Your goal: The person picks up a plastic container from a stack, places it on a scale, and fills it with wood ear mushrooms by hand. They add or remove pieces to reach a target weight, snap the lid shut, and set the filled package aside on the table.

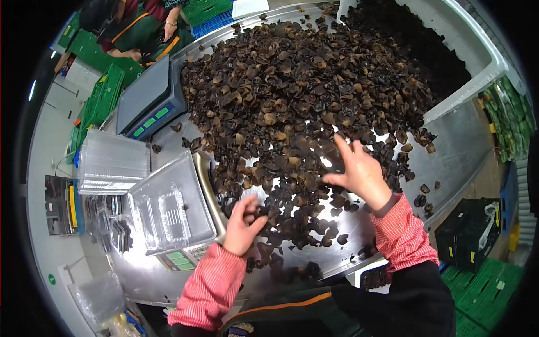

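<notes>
Dark brown, curled pieces, like dried fungus, form a large pile (pixel 281 78) on a shiny metal table (pixel 457 140). Over the pile's thinner near part, my right hand (pixel 359 171) has its fingers and thumb spread, holding nothing visible. My left hand (pixel 244 224) is lower and to the left, at the pile's near left edge, its fingers slightly bent and apart from the thumb. Nothing shows in it. Beside it, a clear plastic tray (pixel 174 205) rests on a scale with a green display (pixel 178 260).
A second scale (pixel 147 95) stands at the back left, near stacked clear trays (pixel 112 160). A white tub (pixel 477 73) of dark pieces is at the back right. Green crates (pixel 488 292) are at the lower right. A co-worker's hands (pixel 170 28) show at the top left.
</notes>
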`<state>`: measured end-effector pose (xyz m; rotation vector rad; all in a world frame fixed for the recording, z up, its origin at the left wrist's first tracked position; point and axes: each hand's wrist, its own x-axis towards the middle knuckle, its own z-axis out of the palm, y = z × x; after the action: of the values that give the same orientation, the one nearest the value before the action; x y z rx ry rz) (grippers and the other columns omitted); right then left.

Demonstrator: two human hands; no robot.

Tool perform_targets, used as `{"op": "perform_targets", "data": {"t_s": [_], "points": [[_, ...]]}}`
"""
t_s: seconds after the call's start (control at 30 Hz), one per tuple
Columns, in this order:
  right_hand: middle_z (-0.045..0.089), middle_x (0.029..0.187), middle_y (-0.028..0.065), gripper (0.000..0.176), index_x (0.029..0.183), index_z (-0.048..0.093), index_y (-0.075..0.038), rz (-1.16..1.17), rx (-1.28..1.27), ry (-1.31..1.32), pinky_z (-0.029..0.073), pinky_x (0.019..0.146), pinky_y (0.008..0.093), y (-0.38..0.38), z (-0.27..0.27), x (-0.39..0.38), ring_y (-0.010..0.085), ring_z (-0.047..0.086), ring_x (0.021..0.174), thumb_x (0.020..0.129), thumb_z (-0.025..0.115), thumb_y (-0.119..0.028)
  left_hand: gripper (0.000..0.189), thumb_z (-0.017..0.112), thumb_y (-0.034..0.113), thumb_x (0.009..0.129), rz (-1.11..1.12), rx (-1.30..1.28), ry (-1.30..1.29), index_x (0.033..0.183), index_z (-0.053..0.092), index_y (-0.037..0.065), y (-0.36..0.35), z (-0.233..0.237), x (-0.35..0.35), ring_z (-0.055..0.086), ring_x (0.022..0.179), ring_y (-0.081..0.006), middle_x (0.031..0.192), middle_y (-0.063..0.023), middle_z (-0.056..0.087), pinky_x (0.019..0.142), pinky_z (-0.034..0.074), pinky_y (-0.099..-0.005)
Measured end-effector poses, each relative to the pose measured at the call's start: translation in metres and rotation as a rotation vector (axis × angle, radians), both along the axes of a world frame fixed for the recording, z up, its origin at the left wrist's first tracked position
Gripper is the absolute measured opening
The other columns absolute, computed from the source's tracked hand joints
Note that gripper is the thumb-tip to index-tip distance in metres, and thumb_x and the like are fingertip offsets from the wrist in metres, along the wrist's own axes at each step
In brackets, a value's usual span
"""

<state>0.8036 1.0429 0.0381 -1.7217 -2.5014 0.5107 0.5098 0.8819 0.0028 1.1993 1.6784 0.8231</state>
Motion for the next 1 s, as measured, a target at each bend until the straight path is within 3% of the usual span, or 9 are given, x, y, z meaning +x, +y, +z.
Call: {"op": "perform_targets", "data": {"t_s": [0.07, 0.2, 0.33, 0.37, 0.43, 0.6, 0.77, 0.9, 1.0], "points": [[0.056, 0.11, 0.0214, 0.108, 0.15, 0.037, -0.012, 0.048, -0.001, -0.097, 0.058, 0.068, 0.04, -0.018, -0.012, 0.001, 0.0327, 0.07, 0.082, 0.064, 0.086, -0.055, 0.09, 0.083, 0.008, 0.072, -0.2, 0.088, 0.329, 0.15, 0.037, 0.01, 0.031, 0.001, 0.0, 0.05, 0.125, -0.0297, 0.137, -0.0153, 0.05, 0.106, 0.043, -0.0399], [0.055, 0.118, 0.0229, 0.11, 0.151, 0.034, -0.014, 0.065, -0.092, -0.086, 0.058, 0.072, 0.0419, -0.034, -0.04, -0.025, 0.0365, 0.069, 0.089, 0.062, 0.088, -0.049, 0.109, 0.086, 0.015, 0.063, -0.334, 0.138, 0.581, 0.155, 0.027, 0.012, 0.083, -0.021, 0.016, 0.038, 0.133, -0.046, 0.147, -0.0259, 0.037, 0.112, 0.035, -0.0473], [0.059, 0.12, 0.0241, 0.079, 0.132, 0.046, -0.007, 0.096, -0.082, 0.369, 0.053, 0.087, 0.0493, -0.036, -0.054, -0.068, 0.043, 0.063, 0.102, 0.064, 0.085, -0.017, 0.1, 0.085, 0.016, 0.056, -0.462, 0.312, 0.682, 0.146, 0.042, 0.012, 0.115, -0.044, 0.026, 0.054, 0.121, -0.0432, 0.132, -0.0245, 0.054, 0.102, 0.047, -0.0485], [0.058, 0.117, 0.0239, 0.07, 0.126, 0.05, -0.007, 0.127, 0.12, 0.374, 0.055, 0.082, 0.0488, -0.037, -0.061, -0.074, 0.0425, 0.065, 0.096, 0.064, 0.082, -0.015, 0.098, 0.085, 0.014, 0.055, -0.5, 0.318, 0.653, 0.144, 0.044, 0.012, 0.117, -0.052, 0.026, 0.055, 0.119, -0.0431, 0.128, -0.0233, 0.056, 0.099, 0.049, -0.0483], [0.053, 0.124, 0.0261, 0.062, 0.123, 0.053, -0.01, -0.099, -0.055, 0.495, 0.056, 0.077, 0.0472, -0.038, -0.092, -0.093, 0.0444, 0.065, 0.09, 0.066, 0.079, -0.012, 0.094, 0.084, 0.002, 0.056, -0.439, 0.268, 0.542, 0.142, 0.047, 0.013, 0.114, -0.064, 0.019, 0.056, 0.117, -0.042, 0.12, -0.0206, 0.056, 0.098, 0.049, -0.0475], [0.051, 0.117, 0.0227, 0.071, 0.134, 0.052, -0.012, -0.162, -0.164, 0.683, 0.055, 0.083, 0.0459, -0.047, -0.117, -0.098, 0.0408, 0.065, 0.091, 0.068, 0.077, -0.012, 0.086, 0.077, -0.006, 0.065, -0.293, 0.19, 0.295, 0.143, 0.046, 0.012, 0.094, -0.094, 0.012, 0.049, 0.122, -0.0366, 0.126, -0.0169, 0.046, 0.106, 0.041, -0.0425], [0.048, 0.12, 0.017, 0.068, 0.136, 0.05, -0.008, -0.292, -0.533, 0.982, 0.057, 0.048, 0.0326, -0.06, -0.089, -0.093, 0.0253, 0.066, 0.058, 0.072, 0.071, -0.003, 0.083, 0.077, -0.001, 0.071, -0.276, 0.188, 0.15, 0.146, 0.042, 0.009, 0.082, -0.113, 0.005, 0.053, 0.119, -0.0266, 0.133, -0.0138, 0.052, 0.105, 0.043, -0.0371], [0.051, 0.12, 0.0198, 0.064, 0.134, 0.048, -0.005, -0.184, -0.521, 1.065, 0.059, 0.047, 0.0328, -0.073, -0.051, -0.102, 0.0256, 0.071, 0.067, 0.073, 0.065, 0.003, 0.08, 0.079, 0.009, 0.078, -0.178, 0.077, -0.209, 0.148, 0.038, 0.003, 0.06, -0.103, 0.009, 0.056, 0.118, -0.0228, 0.136, -0.0138, 0.055, 0.099, 0.048, -0.0334], [0.061, 0.108, 0.0128, 0.062, 0.132, 0.052, -0.004, -0.143, -0.473, 1.233, 0.059, 0.051, 0.0318, -0.084, -0.048, -0.126, 0.0198, 0.07, 0.069, 0.072, 0.068, 0.0, 0.076, 0.078, 0.008, 0.078, -0.128, 0.228, 0.013, 0.144, 0.042, -0.002, 0.032, -0.023, 0.02, 0.053, 0.126, -0.025, 0.14, -0.0159, 0.053, 0.108, 0.042, -0.036]]}}
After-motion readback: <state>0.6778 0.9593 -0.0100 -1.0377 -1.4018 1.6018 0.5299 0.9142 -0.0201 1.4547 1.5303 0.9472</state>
